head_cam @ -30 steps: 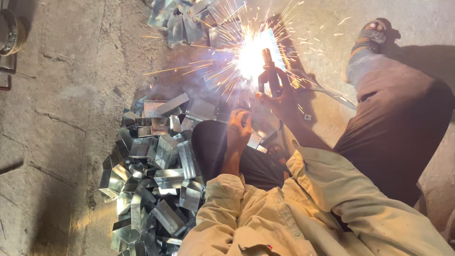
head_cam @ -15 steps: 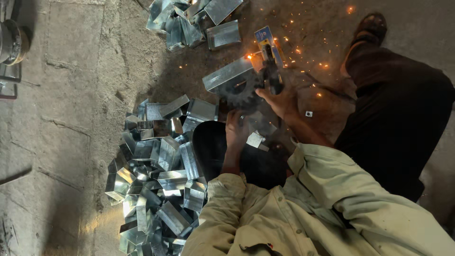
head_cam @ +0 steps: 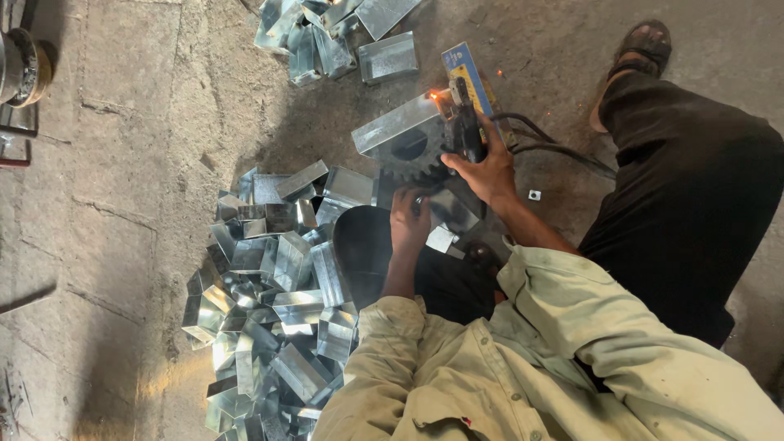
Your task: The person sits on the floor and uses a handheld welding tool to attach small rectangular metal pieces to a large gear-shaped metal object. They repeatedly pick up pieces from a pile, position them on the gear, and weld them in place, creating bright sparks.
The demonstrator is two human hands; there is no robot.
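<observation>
My right hand (head_cam: 488,170) grips a black welding electrode holder (head_cam: 467,131), whose tip rests at a small orange glowing spot (head_cam: 434,95) on a folded sheet-metal box (head_cam: 392,126). That box sits on a dark toothed gear (head_cam: 411,163) on the floor. My left hand (head_cam: 408,220) is just below the gear, fingers closed on the handle of a dark rounded welding shield (head_cam: 363,245) held low over my lap. A black cable (head_cam: 555,147) runs from the holder to the right.
A heap of shiny sheet-metal boxes (head_cam: 269,302) lies on the concrete floor to the left. A smaller group of the same pieces (head_cam: 343,37) lies at the top. My dark-trousered leg (head_cam: 694,188) and sandalled foot (head_cam: 641,45) stretch along the right. A small square nut (head_cam: 534,194) lies beside the cable.
The bright arc and shower of sparks seen a second ago have died out, leaving only a small glow at the weld point. Both hands have stayed near the gear.
</observation>
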